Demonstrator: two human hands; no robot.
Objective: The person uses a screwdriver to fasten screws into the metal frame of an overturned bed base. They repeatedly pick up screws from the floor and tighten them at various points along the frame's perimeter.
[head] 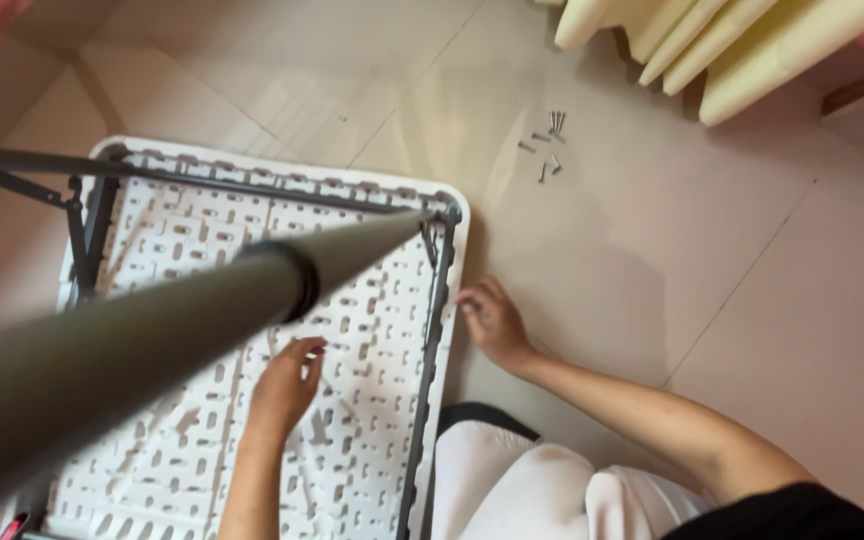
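Pale glossy floor tiles (pixel 652 250) fill the view, and on them lies an upturned folding table (pixel 352 440), its white plastic underside a grid of ribs and slots, framed by a dark grey metal rail (pixel 432 340) that runs along its long edge. A grey-green tubular leg (pixel 132 340) with a black collar rises from the table's far corner straight toward the camera, blurred and large, crossing the table's left part. The left hand (pixel 287 385) rests on the ribbed underside just inside the rail, fingers loosely spread and bent down onto the plastic, clamped on nothing that can be seen. The right hand (pixel 492 320) lies just outside the table's edge, on the floor beside the rail, its fingers curled toward the white rim; whether it pinches something small there cannot be told. Well beyond the table's far corner, out on the tiles, a small scatter of silver screws (pixel 549 145) lies loose, apart from both hands. Farther still from the table, at the top of the view, cream-coloured padded pieces (pixel 732 45) lean together against the floor. Nearer than the table, below the right forearm, the person's knees in white cloth (pixel 512 485) touch the table's near edge, and a black sleeve (pixel 802 515) shows at the lower corner.
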